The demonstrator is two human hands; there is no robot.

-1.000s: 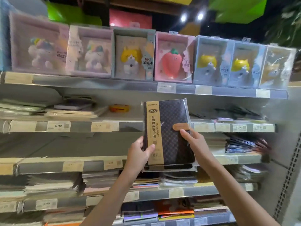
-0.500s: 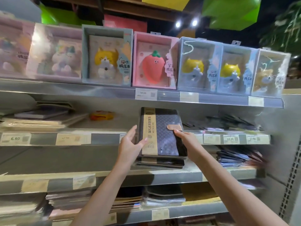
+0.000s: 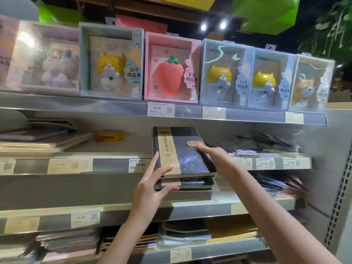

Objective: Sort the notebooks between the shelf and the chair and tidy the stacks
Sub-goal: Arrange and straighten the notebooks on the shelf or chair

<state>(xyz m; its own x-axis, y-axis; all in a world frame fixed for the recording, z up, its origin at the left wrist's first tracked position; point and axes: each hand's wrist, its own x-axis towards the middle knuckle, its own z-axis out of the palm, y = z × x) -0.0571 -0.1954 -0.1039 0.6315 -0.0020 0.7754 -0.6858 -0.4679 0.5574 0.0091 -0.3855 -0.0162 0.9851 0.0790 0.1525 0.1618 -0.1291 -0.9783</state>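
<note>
A dark patterned notebook with a tan paper band and a tan clasp lies tilted on top of a short stack of like notebooks, half inside the second shelf level. My left hand grips the stack's near left corner, thumb under, fingers on the top cover. My right hand presses on the top notebook's right edge beside the clasp.
Boxed squishy-toy notebooks line the top shelf. Flat notebook piles and a small orange item lie to the left, wrapped dark packs to the right. Lower shelves hold more stacks. A grey perforated upright bounds the right side.
The notebook went from held upright in front of the shelf to lying nearly flat on the stack, pushed up and back into the shelf. Both hands followed it; the camera moved closer.
</note>
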